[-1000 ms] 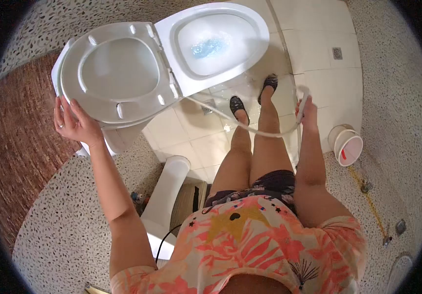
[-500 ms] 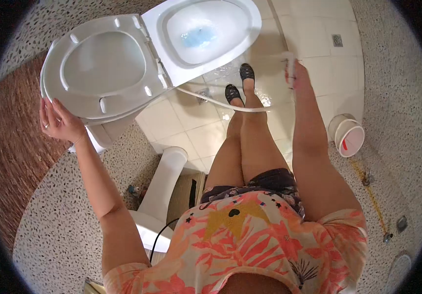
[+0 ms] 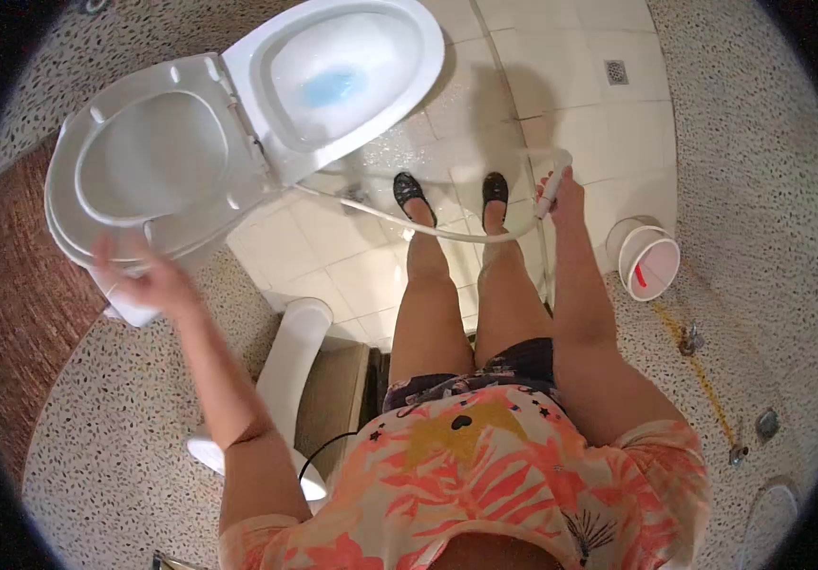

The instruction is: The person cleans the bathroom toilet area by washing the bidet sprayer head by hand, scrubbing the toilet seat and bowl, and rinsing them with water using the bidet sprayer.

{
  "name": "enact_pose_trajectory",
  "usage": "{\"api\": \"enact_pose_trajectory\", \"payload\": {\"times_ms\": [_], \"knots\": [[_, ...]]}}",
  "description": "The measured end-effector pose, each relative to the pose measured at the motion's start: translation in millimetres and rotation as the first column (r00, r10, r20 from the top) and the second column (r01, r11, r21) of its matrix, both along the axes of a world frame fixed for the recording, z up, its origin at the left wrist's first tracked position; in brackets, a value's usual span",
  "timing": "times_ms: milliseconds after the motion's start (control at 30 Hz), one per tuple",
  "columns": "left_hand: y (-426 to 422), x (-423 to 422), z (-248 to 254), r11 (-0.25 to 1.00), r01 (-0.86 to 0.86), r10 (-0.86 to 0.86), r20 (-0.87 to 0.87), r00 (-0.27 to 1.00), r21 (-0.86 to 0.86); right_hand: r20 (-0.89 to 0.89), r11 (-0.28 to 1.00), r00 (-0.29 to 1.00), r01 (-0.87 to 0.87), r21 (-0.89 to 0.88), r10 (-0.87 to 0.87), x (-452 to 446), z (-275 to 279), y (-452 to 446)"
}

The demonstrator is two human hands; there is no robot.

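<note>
My right hand (image 3: 564, 197) is wrapped round a white handheld bidet sprayer (image 3: 549, 198). A faint pale streak shows left of its head. Its white hose (image 3: 428, 229) curves in front of my legs towards the toilet. My left hand (image 3: 151, 277), smeared by motion, has its fingers apart and holds nothing. It is close to the lower edge of the raised toilet seat (image 3: 81, 176); whether it touches cannot be made out. Seat and lid lean back from the white toilet bowl (image 3: 281, 133), where bluish water (image 3: 335, 85) sits.
Wet tiles (image 3: 399, 142) lie around my black shoes (image 3: 409, 193). A floor drain (image 3: 616, 72) is at the upper right. White buckets (image 3: 629, 275) stand by the right wall, near a tap (image 3: 691, 339). A white pedestal (image 3: 290, 356) is at lower left.
My left hand has come away from the seat's edge, moving right and down. My right hand has drawn the sprayer nearer my body. My feet have moved apart, and the view has shifted.
</note>
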State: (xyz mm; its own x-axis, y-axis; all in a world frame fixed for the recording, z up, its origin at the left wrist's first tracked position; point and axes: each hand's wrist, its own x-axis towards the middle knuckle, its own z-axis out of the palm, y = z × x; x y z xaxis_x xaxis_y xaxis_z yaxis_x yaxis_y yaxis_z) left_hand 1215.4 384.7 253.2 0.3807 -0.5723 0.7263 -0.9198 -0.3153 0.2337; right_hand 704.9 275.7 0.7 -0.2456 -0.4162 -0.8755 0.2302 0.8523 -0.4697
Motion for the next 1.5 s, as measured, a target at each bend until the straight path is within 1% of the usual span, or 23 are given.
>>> {"api": "enact_pose_trajectory", "payload": {"times_ms": [100, 133, 167, 233, 300, 367, 400, 467, 500, 567, 633, 700, 767, 833, 967, 1033, 1100, 1167, 1200, 1300, 1367, 1400, 1500], "knots": [[-25.6, -140.1, -78.4, 0.895, 0.251, 0.029, -0.608, 0.793, 0.370, -0.004, 0.973, 0.999, 0.040, -0.229, -0.042, 17.2, -3.4, 5.2], [-38.6, -182.1, -107.4, 0.827, 0.361, 0.167, -0.801, 0.575, 0.431, -0.006, 0.971, 0.999, 0.041, -0.235, -0.044, 24.5, 0.8, 12.4], [-46.3, -214.9, -153.5, 0.831, 0.496, 0.066, -0.929, 0.363, 0.252, 0.068, 0.958, 0.989, -0.107, -0.265, 0.129, 34.7, 11.7, 27.0], [-66.1, -281.4, -230.2, 0.855, 0.505, 0.050, -0.988, 0.149, 0.120, 0.189, 0.854, 0.867, -0.375, -0.361, 0.461, 43.2, 26.9, 41.5], [-94.0, -325.6, -227.6, 0.770, 0.504, 0.609, -0.688, -0.396, 0.391, 0.231, 0.804, 0.792, -0.465, -0.371, 0.565, 36.2, 43.7, 66.3], [-99.2, -361.0, -231.4, 0.530, 0.718, 0.768, -0.614, -0.182, 0.451, 0.237, 0.876, 0.860, -0.378, -0.298, 0.452, 19.5, 36.5, 74.1], [-88.7, -385.4, -221.8, 0.577, 0.721, 0.643, -0.757, -0.112, 0.384, 0.225, 0.916, 0.902, -0.312, -0.254, 0.369, 11.4, 24.7, 72.7], [-66.5, -414.6, -201.0, 0.421, 0.785, 0.397, -0.870, 0.291, 0.455, 0.181, 0.953, 0.946, -0.236, -0.190, 0.270, -3.0, 1.4, 68.0], [-58.2, -419.1, -209.5, 0.403, 0.791, 0.399, -0.866, 0.300, 0.460, 0.150, 0.950, 0.944, -0.269, -0.160, 0.293, -10.7, -6.8, 68.8], [-60.3, -421.1, -197.6, 0.597, 0.766, 0.484, -0.869, -0.106, 0.239, 0.078, 0.882, 0.880, -0.463, -0.082, 0.469, -25.6, 9.3, 58.3], [-59.8, -420.9, -170.8, 0.653, 0.742, 0.444, -0.870, -0.215, 0.150, 0.313, 0.848, 0.846, -0.499, 0.177, 0.432, -35.4, 47.7, 30.1], [-46.3, -410.4, -188.0, 0.119, 0.827, 0.227, -0.826, 0.515, 0.549, 0.430, 0.904, 0.865, -0.373, 0.209, 0.257, -66.0, 36.9, 17.0], [-46.1, -412.8, -168.2, 0.100, 0.846, 0.273, -0.832, 0.483, 0.524, 0.330, 0.969, 0.943, -0.050, 0.241, -0.033, -92.3, -7.2, 17.5], [-44.9, -424.0, -156.4, 0.143, 0.945, 0.455, -0.867, 0.201, 0.294, 0.525, 0.981, 0.851, -0.086, 0.172, -0.017, -90.1, -27.3, 10.4], [-79.8, -436.3, -125.7, 0.170, 0.970, 0.346, -0.932, 0.108, 0.175, 0.781, 0.988, 0.619, -0.049, 0.147, -0.085, -55.7, -20.5, -15.6], [-103.7, -419.5, -145.2, 0.421, 0.900, 0.320, -0.947, -0.032, 0.112, 0.866, 0.977, 0.497, 0.206, -0.054, -0.057, -46.2, -28.8, -21.7], [-161.9, -378.0, -144.4, 0.395, 0.865, 0.427, -0.896, 0.125, 0.309, 0.846, 0.987, 0.533, 0.148, -0.064, -0.025, -50.0, -36.0, -30.6], [-218.5, -331.6, -148.8, 0.549, 0.730, 0.432, -0.886, 0.170, 0.407, 0.487, 0.989, 0.864, -0.147, 0.008, 0.125, -60.0, -32.7, -40.7], [-251.7, -311.0, -139.8, 0.651, 0.636, 0.417, -0.896, 0.155, 0.413, 0.407, 0.986, 0.904, -0.161, 0.040, 0.131, -73.0, -38.0, -42.4], [-318.2, -214.0, -143.9, 0.824, 0.465, 0.332, -0.941, 0.069, 0.325, 0.163, 0.981, 0.977, -0.160, 0.111, 0.140, -129.2, -56.5, -36.6], [-347.1, -159.9, -147.7, 0.816, 0.273, 0.451, -0.856, 0.252, 0.510, 0.201, 0.992, 0.978, 0.037, 0.123, -0.061, -184.4, -90.4, -8.0], [-352.9, -134.1, -151.3, 0.833, 0.209, 0.458, -0.851, 0.258, 0.512, -0.036, 0.965, 0.974, -0.214, 0.151, 0.222, -196.8, -71.6, -7.2], [-355.3, -42.7, -190.8, 0.829, 0.076, 0.513, -0.808, 0.290, 0.554, -0.195, 0.969, 0.969, -0.104, 0.223, 0.149, -242.6, -86.3, 41.0]]}}
